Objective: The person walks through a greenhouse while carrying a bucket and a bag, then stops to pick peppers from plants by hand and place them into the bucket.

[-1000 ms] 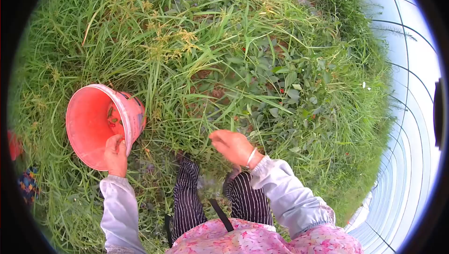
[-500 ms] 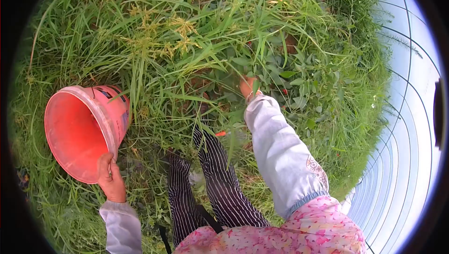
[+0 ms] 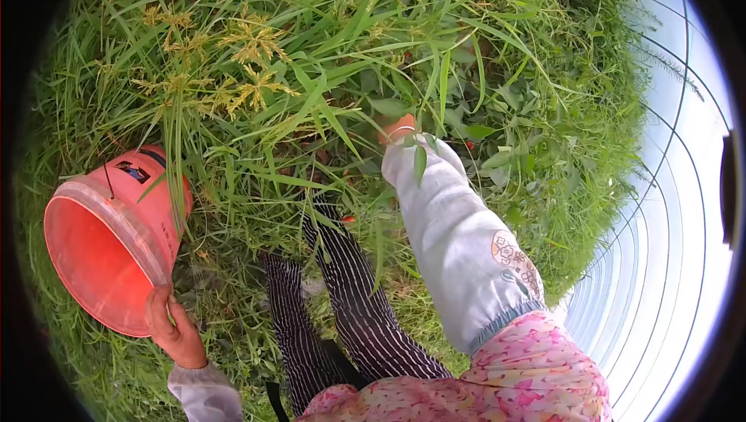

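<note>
A pink-red plastic bucket (image 3: pixel 152 208) lies tipped in the grass at the left, its mouth facing left and toward me. My left hand (image 3: pixel 172 329) is closed on its rim, thumb and fingers pinching the edge. Among green leafy plants, my right hand (image 3: pixel 397 128) reaches down at the middle of the view. Leaves and grass hide its fingers, so whether it holds anything does not show. Small red spots, perhaps fruit, appear nearby: a red one (image 3: pixel 469 144) just right of the hand and an orange-red piece (image 3: pixel 348 219) beside my leg.
Tall grass with yellowish seed heads (image 3: pixel 252 41) rises ahead and to the left. My legs in striped trousers (image 3: pixel 361 298) stand among low weeds. Along the right side curves a pale greenhouse cover (image 3: pixel 660 212) with dark ribs.
The bucket and my left hand have shifted left and down in the view. My right hand sits slightly farther left and higher, still among the leaves.
</note>
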